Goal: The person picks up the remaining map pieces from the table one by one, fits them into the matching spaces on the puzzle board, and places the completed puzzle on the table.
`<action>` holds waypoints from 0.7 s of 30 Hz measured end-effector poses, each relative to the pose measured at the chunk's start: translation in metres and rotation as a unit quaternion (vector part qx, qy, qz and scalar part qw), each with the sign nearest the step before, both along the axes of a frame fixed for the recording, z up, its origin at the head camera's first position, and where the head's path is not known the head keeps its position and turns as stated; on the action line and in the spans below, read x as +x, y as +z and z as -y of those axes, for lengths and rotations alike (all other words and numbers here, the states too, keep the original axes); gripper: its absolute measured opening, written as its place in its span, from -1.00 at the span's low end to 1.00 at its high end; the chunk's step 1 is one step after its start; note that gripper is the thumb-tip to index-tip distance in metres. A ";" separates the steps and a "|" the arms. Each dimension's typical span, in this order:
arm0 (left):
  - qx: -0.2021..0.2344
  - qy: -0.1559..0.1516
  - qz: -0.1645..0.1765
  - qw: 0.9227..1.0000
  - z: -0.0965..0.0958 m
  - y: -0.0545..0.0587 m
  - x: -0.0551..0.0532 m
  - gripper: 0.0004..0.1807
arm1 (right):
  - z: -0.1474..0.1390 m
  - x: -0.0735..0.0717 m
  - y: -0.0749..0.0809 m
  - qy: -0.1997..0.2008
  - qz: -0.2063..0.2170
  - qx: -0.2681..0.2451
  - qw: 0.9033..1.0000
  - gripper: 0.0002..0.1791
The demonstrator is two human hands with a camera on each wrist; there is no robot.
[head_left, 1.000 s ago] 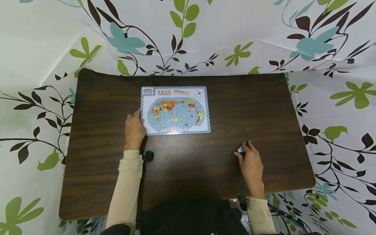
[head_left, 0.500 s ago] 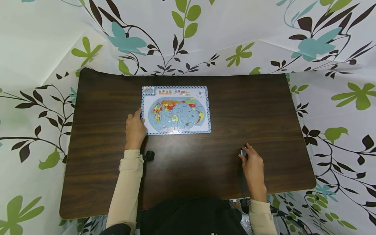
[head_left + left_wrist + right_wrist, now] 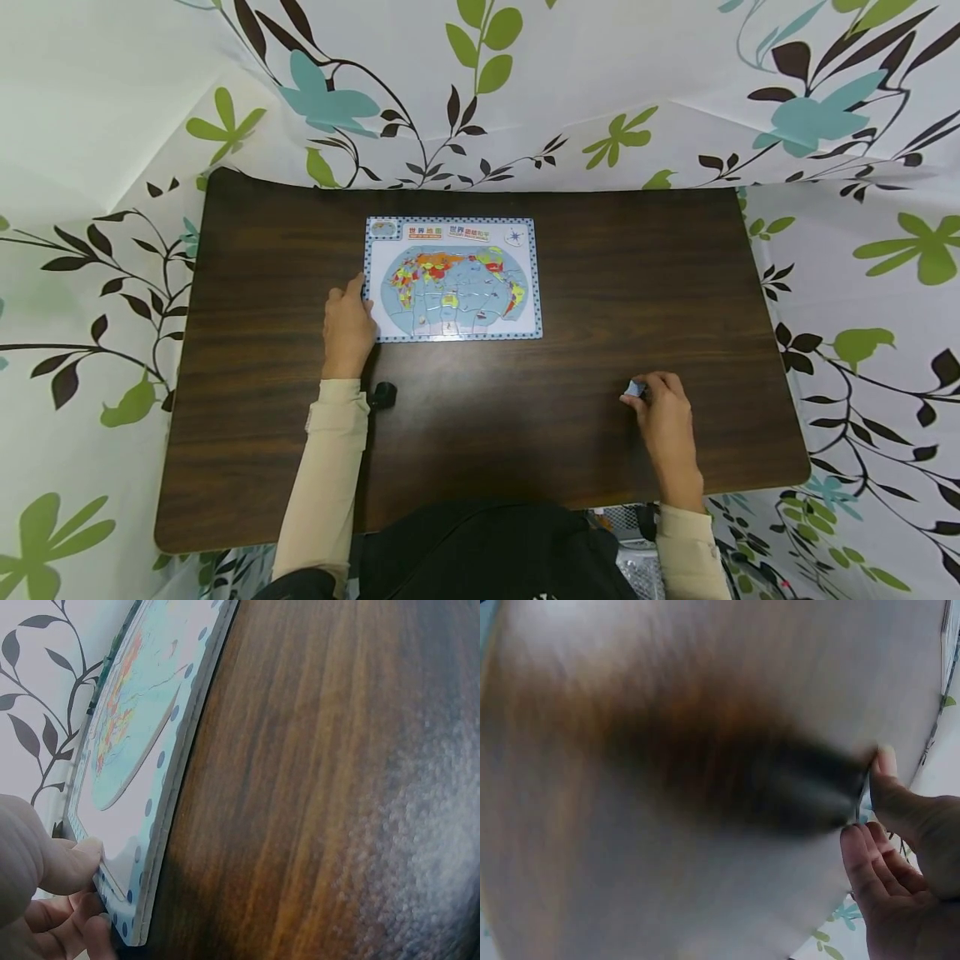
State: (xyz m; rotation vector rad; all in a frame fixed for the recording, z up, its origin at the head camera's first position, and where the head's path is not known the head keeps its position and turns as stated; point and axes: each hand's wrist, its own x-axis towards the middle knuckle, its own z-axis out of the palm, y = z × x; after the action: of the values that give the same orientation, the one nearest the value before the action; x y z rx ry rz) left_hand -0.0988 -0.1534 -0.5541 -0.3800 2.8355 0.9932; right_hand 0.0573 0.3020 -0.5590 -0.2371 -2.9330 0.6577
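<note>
A world map jigsaw puzzle (image 3: 453, 287) with a blue dotted border lies on the table, left of centre in the head view. My left hand (image 3: 348, 333) holds its left edge. In the left wrist view, the thumb (image 3: 79, 864) is on the puzzle's face while the other fingers curl at its edge. Out to the right, my right hand (image 3: 670, 429) pinches a small light blue puzzle piece (image 3: 634, 389) between thumb and fingers. The right wrist view shows that piece (image 3: 863, 799) nearly edge-on, and its face is mostly hidden there.
The dark wooden table (image 3: 480, 433) spans both hands, with its near edge against the person's dark clothing (image 3: 480, 554). A small black object (image 3: 384, 395) sits beside the left cuff. Behind the table hangs a leaf-patterned white cloth (image 3: 555, 92).
My right hand has shifted right and slightly toward the body with the puzzle piece, whose pale face shows more than half a second ago. The left hand stays on the puzzle's edge.
</note>
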 end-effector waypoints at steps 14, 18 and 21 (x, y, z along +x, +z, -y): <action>0.002 -0.001 0.008 1.000 0.000 0.002 0.000 -0.44 | 0.003 -0.034 0.025 0.065 0.037 -0.006 0.997 -0.84; 0.004 0.000 0.009 1.000 0.000 0.002 0.000 -0.44 | 0.016 -0.056 0.033 0.091 0.050 -0.047 0.994 -0.86; 0.003 0.000 0.007 1.000 0.001 0.001 0.001 -0.44 | 0.030 -0.074 0.042 0.114 0.056 -0.068 0.990 -0.86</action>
State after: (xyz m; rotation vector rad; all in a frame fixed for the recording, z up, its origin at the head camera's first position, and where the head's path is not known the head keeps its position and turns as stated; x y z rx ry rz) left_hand -0.0981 -0.1540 -0.5527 -0.3859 2.8186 0.9959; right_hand -0.0171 0.2716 -0.5174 0.0534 -3.0540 0.9047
